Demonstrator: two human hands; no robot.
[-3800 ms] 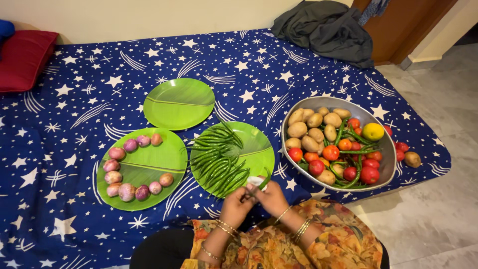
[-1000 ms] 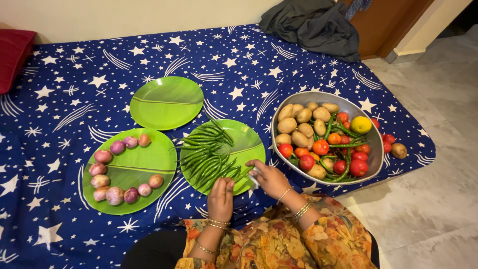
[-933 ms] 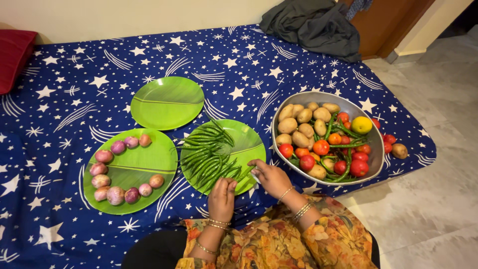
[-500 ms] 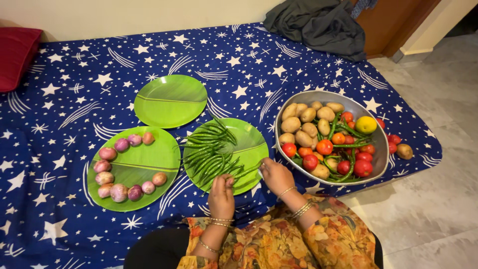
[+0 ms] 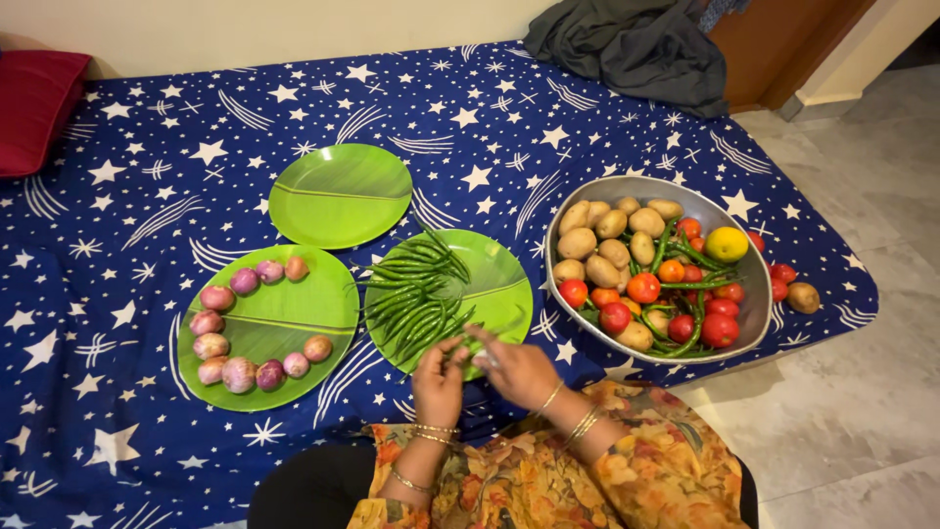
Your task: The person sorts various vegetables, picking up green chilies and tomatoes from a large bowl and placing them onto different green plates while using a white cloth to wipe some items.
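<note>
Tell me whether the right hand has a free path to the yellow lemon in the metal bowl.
Probably yes. The right hand sits at the near edge of the chilli plate, and the yellow lemon lies exposed on top at the far side of the round metal bowl. Nothing covers it, though the hand seems to hold something small.

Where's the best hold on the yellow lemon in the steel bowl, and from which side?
Take the lemon across its round middle, coming from straight above. It sits on top of the heap at the far right of the steel bowl, upper half exposed. The bowl's rim and the tomatoes and green chillies beside it crowd its flanks, so a sideways approach looks poorer.
</note>
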